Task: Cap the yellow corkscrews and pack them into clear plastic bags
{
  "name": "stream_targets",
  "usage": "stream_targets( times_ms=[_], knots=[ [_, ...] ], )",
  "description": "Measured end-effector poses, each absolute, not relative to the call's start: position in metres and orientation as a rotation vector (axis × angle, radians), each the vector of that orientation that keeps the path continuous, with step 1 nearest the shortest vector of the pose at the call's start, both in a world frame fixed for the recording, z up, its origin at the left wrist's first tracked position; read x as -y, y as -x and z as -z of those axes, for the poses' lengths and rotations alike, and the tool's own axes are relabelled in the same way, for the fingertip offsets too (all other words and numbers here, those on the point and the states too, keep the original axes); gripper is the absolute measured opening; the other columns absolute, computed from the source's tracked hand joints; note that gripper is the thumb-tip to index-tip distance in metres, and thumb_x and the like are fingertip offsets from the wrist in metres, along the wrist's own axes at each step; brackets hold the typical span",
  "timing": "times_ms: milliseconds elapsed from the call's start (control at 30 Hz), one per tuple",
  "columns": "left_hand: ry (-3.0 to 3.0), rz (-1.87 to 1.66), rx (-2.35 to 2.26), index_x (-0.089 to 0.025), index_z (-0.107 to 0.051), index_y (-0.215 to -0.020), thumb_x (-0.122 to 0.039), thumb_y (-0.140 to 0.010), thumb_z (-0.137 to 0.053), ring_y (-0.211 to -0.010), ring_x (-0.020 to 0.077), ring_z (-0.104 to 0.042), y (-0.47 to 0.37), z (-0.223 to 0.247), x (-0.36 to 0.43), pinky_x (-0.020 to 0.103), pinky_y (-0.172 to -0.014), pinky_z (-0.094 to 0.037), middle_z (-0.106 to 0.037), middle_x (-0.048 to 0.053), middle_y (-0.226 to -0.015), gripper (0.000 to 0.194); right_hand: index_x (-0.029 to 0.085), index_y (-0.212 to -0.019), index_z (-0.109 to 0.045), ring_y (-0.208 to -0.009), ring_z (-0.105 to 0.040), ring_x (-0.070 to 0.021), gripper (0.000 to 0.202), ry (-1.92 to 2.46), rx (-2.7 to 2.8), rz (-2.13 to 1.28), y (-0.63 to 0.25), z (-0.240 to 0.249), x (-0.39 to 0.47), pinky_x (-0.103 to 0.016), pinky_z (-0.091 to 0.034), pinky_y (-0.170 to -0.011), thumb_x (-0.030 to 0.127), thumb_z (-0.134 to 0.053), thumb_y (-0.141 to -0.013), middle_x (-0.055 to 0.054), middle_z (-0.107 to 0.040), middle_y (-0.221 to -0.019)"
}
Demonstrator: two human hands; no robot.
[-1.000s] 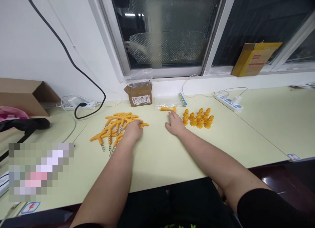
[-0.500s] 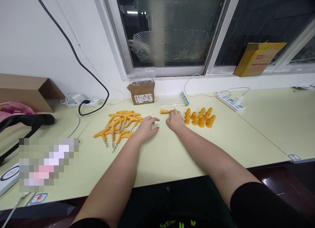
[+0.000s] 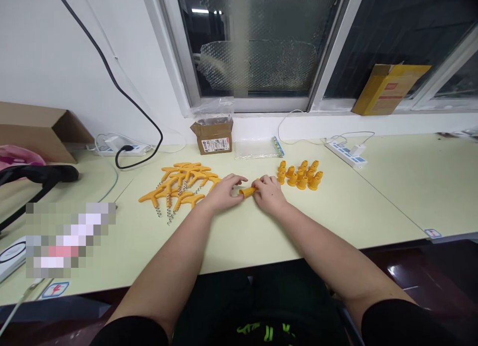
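1) At the left, we are seeing a heap of yellow T-handled corkscrews (image 3: pixel 181 179) lying loosely, many metal spirals pointing towards us; we are probably safest giving those tips some room

2) Just beside the heap, our left hand (image 3: pixel 224 192) is hovering with its thumb and fingers parted, the gap facing the near end of a yellow sleeve (image 3: pixel 247 192); whether the thumb is touching it, we are unable to tell

3) Between our 2 hands, the sleeve is pointing its visible end leftward, slightly tilted; for a clean hold, we are likely better off lining up our fingertips squarely with that end

4) Our right hand (image 3: pixel 272 194) is gripping the sleeve's other end, fingers curled down and hiding that part; as we judge it, we should be holding firmly here against twisting

5) Rightmost, yellow cone-shaped pieces (image 3: pixel 300 177) are standing upright on the table (image 3: pixel 242 241), near our right hand
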State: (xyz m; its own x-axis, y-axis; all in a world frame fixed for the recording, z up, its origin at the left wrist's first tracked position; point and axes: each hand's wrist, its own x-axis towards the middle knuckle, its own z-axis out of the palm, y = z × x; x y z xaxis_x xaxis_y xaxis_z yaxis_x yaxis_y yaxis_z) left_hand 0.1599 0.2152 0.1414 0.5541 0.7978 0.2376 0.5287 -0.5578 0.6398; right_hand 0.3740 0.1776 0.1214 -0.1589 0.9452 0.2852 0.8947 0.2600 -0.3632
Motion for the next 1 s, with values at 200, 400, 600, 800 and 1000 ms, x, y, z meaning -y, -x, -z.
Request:
stream_targets(
  times_ms=[200, 400, 600, 800, 1000],
  knots=[
    [-2.095, -0.844, -0.922, -0.026, -0.055, -0.141, -0.045, -0.081, -0.079, -0.119, 0.0253, -0.064, -0.16, -0.146, -0.214, 0.04, -0.102, -0.055, -0.064, 0.009, -0.123, 0.068, 0.024, -0.105, -0.06, -0.073, -0.053, -0.0193, 0.016, 1.32, 1.846, -0.579, -0.387, -0.125, -0.195, -0.033, -0.043, -0.072, 0.028, -0.061, -0.089, 0.002, -0.056, -0.078],
    [-2.232, -0.853, -0.886, -0.028, -0.058, -0.137, -0.045, -0.071, -0.088, -0.132, 0.0297, -0.058, -0.168, -0.149, -0.208, 0.045, -0.111, -0.05, -0.06, 0.009, -0.14, 0.075, 0.024, -0.091, -0.058, -0.068, -0.062, -0.0169, 0.034, 0.919, 1.416, -1.218, -0.387, -0.132, -0.192, -0.034, -0.051, -0.072, 0.051, -0.077, -0.082, 0.003, -0.063, -0.073],
    [-2.304, -0.947, -0.838, -0.022, -0.068, -0.109, -0.042, -0.09, -0.071, -0.102, 0.0221, -0.067, -0.173, -0.15, -0.209, 0.035, -0.092, -0.054, -0.071, 0.006, -0.11, 0.028, 0.022, -0.089, -0.066, -0.065, -0.066, -0.016, 0.046, 0.807, 1.074, -1.534, -0.384, -0.141, -0.191, -0.031, -0.057, -0.067, 0.056, -0.089, -0.068, -0.001, -0.07, -0.071],
    [-2.143, -0.956, -0.963, -0.02, -0.067, -0.096, -0.049, -0.097, -0.061, -0.082, 0.0182, -0.065, -0.17, -0.151, -0.209, 0.03, -0.075, -0.051, -0.069, 0.003, -0.087, 0.03, 0.023, -0.082, -0.06, -0.046, -0.043, -0.0079, 0.043, 0.854, 0.877, -1.52, -0.395, -0.142, -0.196, -0.021, -0.036, -0.045, 0.056, -0.085, -0.071, 0.007, -0.052, -0.053],
    [-1.775, -1.057, -0.959, -0.025, -0.043, -0.139, -0.049, -0.095, -0.064, -0.064, 0.0144, -0.064, -0.173, -0.15, -0.208, 0.025, -0.062, -0.051, -0.063, -0.004, -0.074, 0.054, 0.025, -0.085, -0.053, -0.051, -0.046, -0.0097, 0.046, 0.955, 1.022, -1.53, -0.395, -0.135, -0.199, -0.022, -0.035, -0.048, 0.058, -0.082, -0.075, 0.007, -0.053, -0.059]
  ],
)
